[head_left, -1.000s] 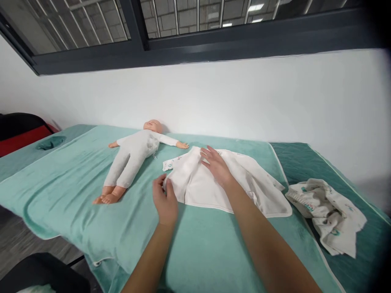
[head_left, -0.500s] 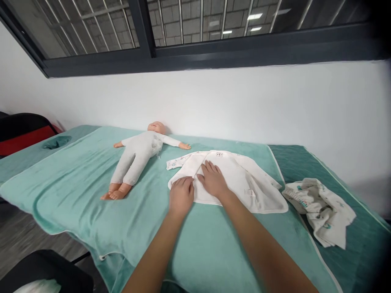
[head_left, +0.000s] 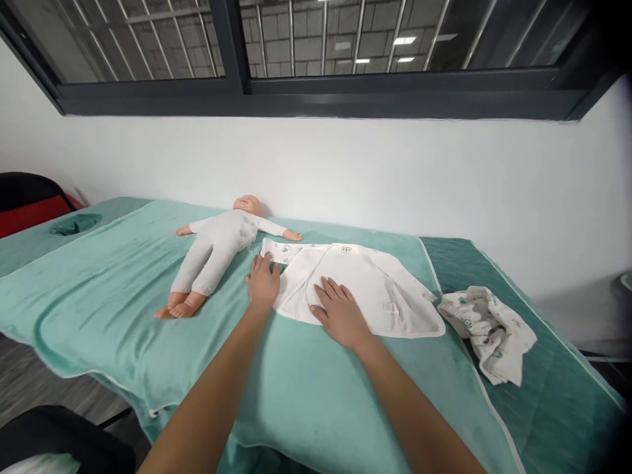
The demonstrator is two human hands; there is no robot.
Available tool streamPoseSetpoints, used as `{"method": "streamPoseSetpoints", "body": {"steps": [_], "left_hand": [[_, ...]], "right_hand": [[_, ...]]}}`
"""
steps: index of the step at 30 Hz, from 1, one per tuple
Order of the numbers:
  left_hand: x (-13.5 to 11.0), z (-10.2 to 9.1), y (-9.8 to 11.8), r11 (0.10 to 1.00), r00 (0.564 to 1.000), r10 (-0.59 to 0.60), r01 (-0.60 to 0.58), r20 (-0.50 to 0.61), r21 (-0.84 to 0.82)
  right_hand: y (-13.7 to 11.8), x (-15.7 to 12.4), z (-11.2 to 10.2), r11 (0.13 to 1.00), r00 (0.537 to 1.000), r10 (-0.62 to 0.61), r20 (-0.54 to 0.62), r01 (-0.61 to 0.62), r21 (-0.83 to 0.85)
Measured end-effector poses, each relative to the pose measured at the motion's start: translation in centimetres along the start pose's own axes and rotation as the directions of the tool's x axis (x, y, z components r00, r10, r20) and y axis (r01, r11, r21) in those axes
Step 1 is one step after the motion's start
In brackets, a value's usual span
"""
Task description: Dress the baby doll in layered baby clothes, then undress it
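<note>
A white baby shirt (head_left: 363, 283) lies spread out with its inner side up, its small label near the neckline. My right hand (head_left: 342, 315) rests open and flat on the middle of it. At the left, the printed sleeve (head_left: 282, 251) stretches out sideways. My left hand (head_left: 263, 284) is at the sleeve's lower edge, fingers extended and slightly apart, fingertips touching the cuff end. To the left, a baby doll (head_left: 217, 247) in a white bodysuit lies on its back, arms spread, its hand close above the sleeve.
A green blanket (head_left: 148, 342) covers the padded table. On the right, a crumpled printed baby garment (head_left: 488, 332) lies on the darker green cover (head_left: 557, 388). A wall and a barred window (head_left: 316, 99) stand behind. Black chairs (head_left: 64, 434) are at the left.
My left hand has moved left from the shirt's body to the sleeve, which now lies straighter and further out. My right hand stays flat on the shirt. The view has shifted slightly.
</note>
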State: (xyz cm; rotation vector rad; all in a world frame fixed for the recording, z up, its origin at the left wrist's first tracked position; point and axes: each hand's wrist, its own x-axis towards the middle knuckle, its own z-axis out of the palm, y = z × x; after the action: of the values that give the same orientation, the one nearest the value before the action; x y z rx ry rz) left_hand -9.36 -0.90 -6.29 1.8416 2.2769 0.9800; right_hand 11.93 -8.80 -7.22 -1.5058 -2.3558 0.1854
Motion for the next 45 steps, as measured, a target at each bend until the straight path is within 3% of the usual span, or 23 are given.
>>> {"method": "streamPoseSetpoints", "body": {"steps": [7,10,12,14,16,18,21,24,27,29,31,34,36,37,39,43,45], "left_hand": [[0.1,0.3,-1.0,0.997,0.986,0.021,-0.032,-0.165,-0.068],[-0.2,0.5,-0.9,0.993,0.982,0.087,-0.099,-0.166,-0.063],[-0.2,0.5,-0.8,0.992,0.984,0.115,-0.122,-0.137,-0.044],[-0.2,0.5,-0.7,0.993,0.989,0.11,-0.114,-0.099,-0.028],[-0.2,0.4,-0.6,0.996,0.994,0.092,-0.093,-0.053,-0.014],[-0.2,0.2,-0.5,0.996,0.996,0.084,-0.084,-0.011,0.005],[-0.1,0.2,-0.3,0.997,0.997,0.071,-0.071,0.009,0.025],[0.0,0.3,-0.3,0.999,0.999,0.045,-0.045,0.004,0.023],[0.1,0.2,-0.4,1.0,0.999,0.03,-0.03,0.011,-0.002],[0.1,0.1,-0.5,0.999,1.0,0.023,-0.023,0.02,-0.024],[0.1,0.0,-0.5,0.999,0.999,0.02,-0.019,0.026,-0.037],[0.0,-0.1,-0.6,0.999,0.999,0.018,-0.016,0.027,-0.045],[0.1,0.0,-0.6,0.999,1.0,0.014,-0.013,0.025,-0.051],[0.1,0.0,-0.6,0.999,1.0,0.012,-0.011,0.025,-0.052],[0.1,0.0,-0.6,0.999,1.0,0.005,-0.003,0.027,-0.055],[0.1,0.0,-0.7,0.999,1.0,-0.003,0.005,0.027,-0.052],[0.1,0.0,-0.7,0.999,1.0,-0.001,0.002,0.022,-0.051]], "right_hand": [[-0.3,-1.1,-0.6,0.965,0.995,0.061,-0.075,-0.04,0.258],[1.2,-0.5,-2.8,0.833,0.987,0.154,-0.047,-0.104,0.544],[3.9,0.4,-4.9,0.732,0.968,0.241,-0.066,-0.137,0.667],[7.8,1.0,-6.8,0.751,0.912,0.36,-0.196,-0.159,0.64],[12.3,0.8,-7.8,0.809,0.822,0.497,-0.279,-0.322,0.492],[16.2,-0.1,-7.9,0.8,0.749,0.591,-0.299,-0.494,0.342],[19.8,-2.4,-7.2,0.761,0.702,0.647,-0.296,-0.575,0.301],[20.9,-4.2,-7.0,0.747,0.693,0.664,-0.281,-0.632,0.206],[21.1,-4.8,-7.5,0.744,0.732,0.668,-0.135,-0.664,0.081],[21.3,-5.0,-7.9,0.762,0.759,0.647,-0.067,-0.643,0.082],[21.7,-5.2,-8.2,0.765,0.745,0.644,-0.174,-0.631,0.129],[22.0,-5.4,-8.3,0.764,0.607,0.611,-0.508,-0.62,0.178],[21.8,-5.4,-8.2,0.786,0.543,0.55,-0.635,-0.595,0.171],[21.6,-5.3,-8.1,0.805,0.539,0.519,-0.664,-0.569,0.167],[20.5,-4.9,-7.8,0.861,0.574,0.454,-0.681,-0.48,0.169],[16.8,-3.7,-6.9,0.958,0.743,0.284,-0.606,-0.237,0.159],[14.9,-3.0,-6.2,0.982,0.805,0.19,-0.562,-0.152,0.115]]}}
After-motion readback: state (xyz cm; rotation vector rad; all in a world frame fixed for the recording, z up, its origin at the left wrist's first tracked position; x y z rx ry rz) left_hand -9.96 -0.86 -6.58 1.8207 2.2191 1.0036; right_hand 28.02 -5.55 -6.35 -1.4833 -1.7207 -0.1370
